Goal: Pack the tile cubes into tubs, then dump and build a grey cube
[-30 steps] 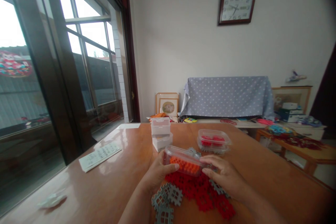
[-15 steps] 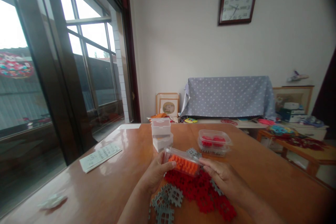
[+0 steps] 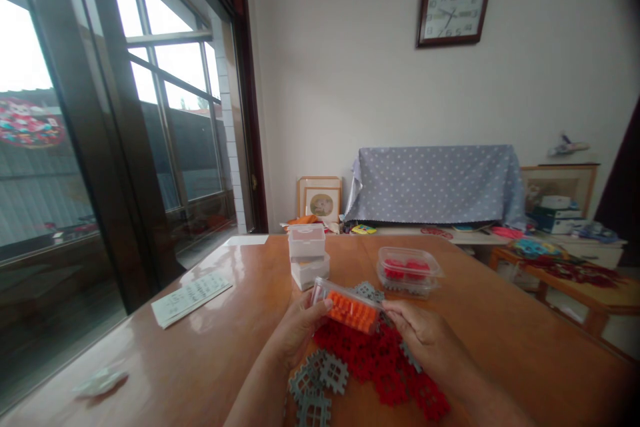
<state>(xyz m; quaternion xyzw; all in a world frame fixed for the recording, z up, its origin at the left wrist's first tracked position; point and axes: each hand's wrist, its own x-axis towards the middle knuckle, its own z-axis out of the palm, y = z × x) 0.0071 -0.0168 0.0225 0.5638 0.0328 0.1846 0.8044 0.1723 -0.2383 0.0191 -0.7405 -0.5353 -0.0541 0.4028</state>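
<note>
Both my hands hold a small transparent plastic box (image 3: 347,307) up over the table, with orange interlocking plastic pieces inside. My left hand (image 3: 300,330) grips its left end, and the fingertips of my right hand (image 3: 425,337) press its right end. Beneath them lies a loose heap of red waffle-shaped plastic pieces (image 3: 380,363). Several grey pieces of the same lattice shape (image 3: 314,383) lie at the heap's near left, and more grey ones (image 3: 369,291) lie just past the box.
A transparent box of red and grey pieces (image 3: 407,271) stands beyond my right hand. Stacked white-lidded boxes (image 3: 307,257) stand beyond my left hand on the glossy wooden table (image 3: 500,327). A printed sheet (image 3: 191,299) and a crumpled tissue (image 3: 100,382) lie to the left.
The orange-filled box has rotated between my hands, from showing its broad face to a narrower, more edge-on view. My right hand's fingers have shifted along its end.
</note>
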